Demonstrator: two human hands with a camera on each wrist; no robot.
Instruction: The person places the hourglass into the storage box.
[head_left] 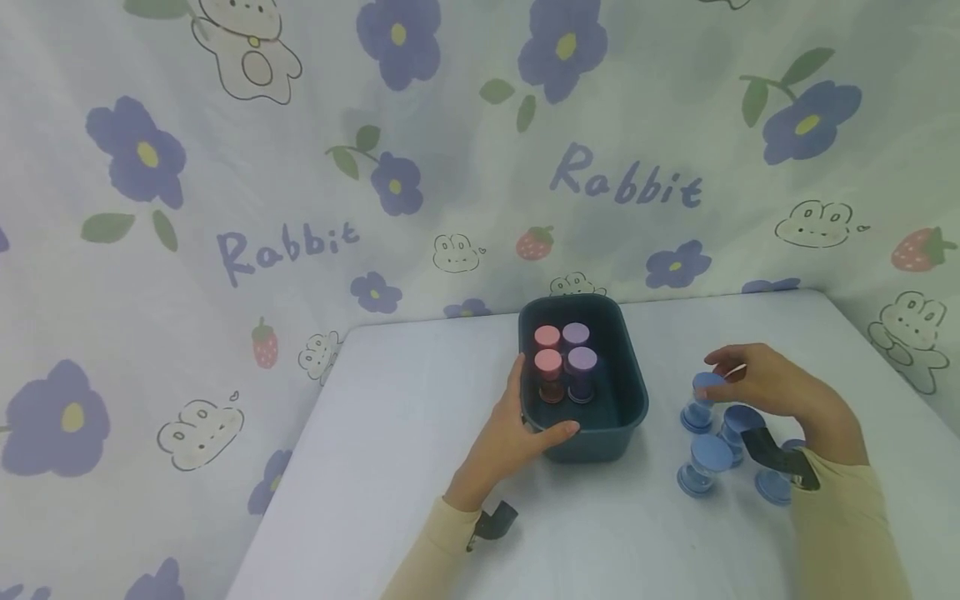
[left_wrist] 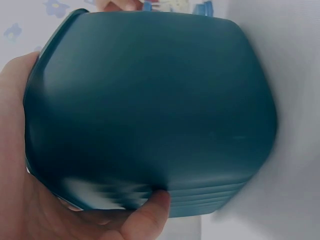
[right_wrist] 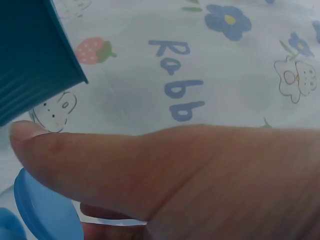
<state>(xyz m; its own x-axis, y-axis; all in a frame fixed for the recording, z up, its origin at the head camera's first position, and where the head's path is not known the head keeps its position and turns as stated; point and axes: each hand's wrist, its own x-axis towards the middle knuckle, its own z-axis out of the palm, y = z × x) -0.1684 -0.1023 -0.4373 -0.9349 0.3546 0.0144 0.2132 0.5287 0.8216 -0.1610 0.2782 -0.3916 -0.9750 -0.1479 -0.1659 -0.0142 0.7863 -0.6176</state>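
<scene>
A white table [head_left: 420, 433] stands against a cloth backdrop [head_left: 225, 167] printed with flowers, rabbits and the word "Rabbit".

Head view: the left hand [head_left: 517, 429] grasps the near left corner of a dark teal bin [head_left: 630, 392], thumb over the near rim, fingers along the left wall. Inside the bin, just beyond the thumb, stand two pink-capped jars [head_left: 548, 364] and two purple-capped jars [head_left: 581, 362], upright in a tight square. The right hand [head_left: 765, 387] is curled over a blue-capped jar [head_left: 705, 387], fingertips pinching its cap. Three more blue-capped jars [head_left: 708, 462] stand under and just beside that hand, on the table right of the bin.

Left wrist view: the bin [left_wrist: 150, 105] fills the frame. The left hand [left_wrist: 30, 200] wraps its corner, the thumb pressed against the ribbed outer wall.

Right wrist view: the right hand [right_wrist: 200, 175] covers most of the frame. Its thumb lies along the top of a blue cap [right_wrist: 45, 210], and a finger shows below. The bin [right_wrist: 30, 55] is near, beyond the thumb tip.
</scene>
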